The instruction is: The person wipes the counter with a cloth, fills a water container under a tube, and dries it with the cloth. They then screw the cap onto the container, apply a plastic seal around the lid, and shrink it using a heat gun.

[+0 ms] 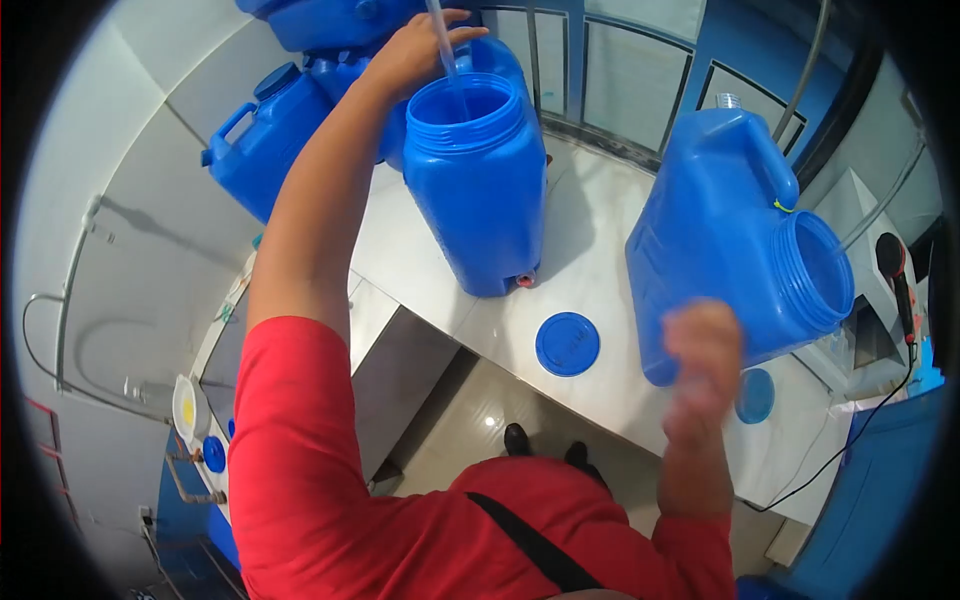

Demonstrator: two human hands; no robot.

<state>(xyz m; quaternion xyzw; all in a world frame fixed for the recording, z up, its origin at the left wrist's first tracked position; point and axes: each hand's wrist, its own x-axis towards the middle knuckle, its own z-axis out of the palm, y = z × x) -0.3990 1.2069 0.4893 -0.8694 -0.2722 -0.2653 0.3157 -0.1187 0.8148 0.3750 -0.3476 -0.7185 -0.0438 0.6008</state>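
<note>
My left hand (425, 48) reaches to the top of an open blue container (475, 200), behind a clear tube (441, 38) that runs down into its wide mouth. The fingers on that hand are stretched out and apart; whether they touch the container's rear part is hidden. Motion smears my right hand (703, 370), which is in front of a second blue container (715, 230) on the right, its fingers unclear. This second container has a handle and an uncapped mouth with a thin hose at it. Between the two containers a round blue lid (567, 344) lies flat on the white counter (610, 200).
Another blue lid (755, 396) lies near the right container's base. More blue containers (270, 140) stand at the back left. A black and red handheld device (898, 275) with a cord is at the right. A white bowl (185, 408) sits at the far left.
</note>
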